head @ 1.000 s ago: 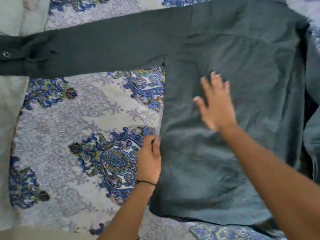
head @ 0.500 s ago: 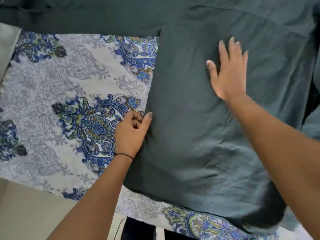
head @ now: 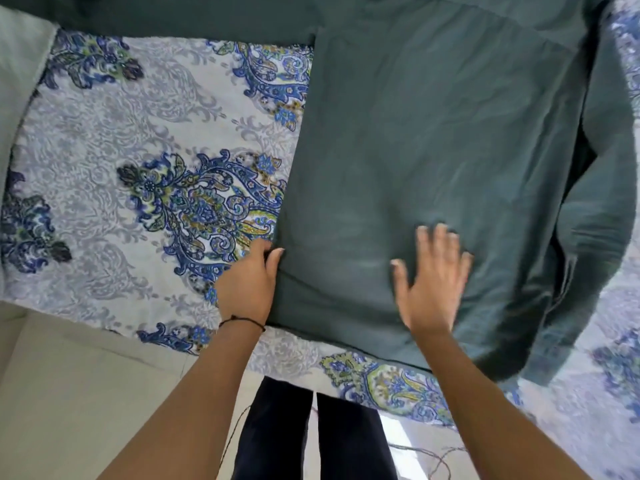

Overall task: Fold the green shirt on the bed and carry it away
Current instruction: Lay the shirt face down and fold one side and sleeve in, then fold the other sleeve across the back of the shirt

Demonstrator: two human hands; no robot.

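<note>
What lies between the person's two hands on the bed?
Only green shirt fabric, in the head view: a smooth stretch of it, with nothing on top, runs from the left hand at its edge to the flat right hand.

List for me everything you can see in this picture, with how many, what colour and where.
green shirt: one, dark green, spread flat on the bed, filling the middle and right, one sleeve running left along the top edge.
bedsheet: one, pale grey-white with blue and green paisley, under the shirt.
pillow: one, pale green, far left edge.
floor: pale tiles, bottom left.
thread: thin dark strands on the floor, bottom centre-right.
dark trousers: the person's two legs, bottom centre.
wrist thread: one, black, on the left wrist.
left hand: gripping the shirt's left side edge.
right hand: open, fingers spread, flat on the shirt's lower part.
</note>
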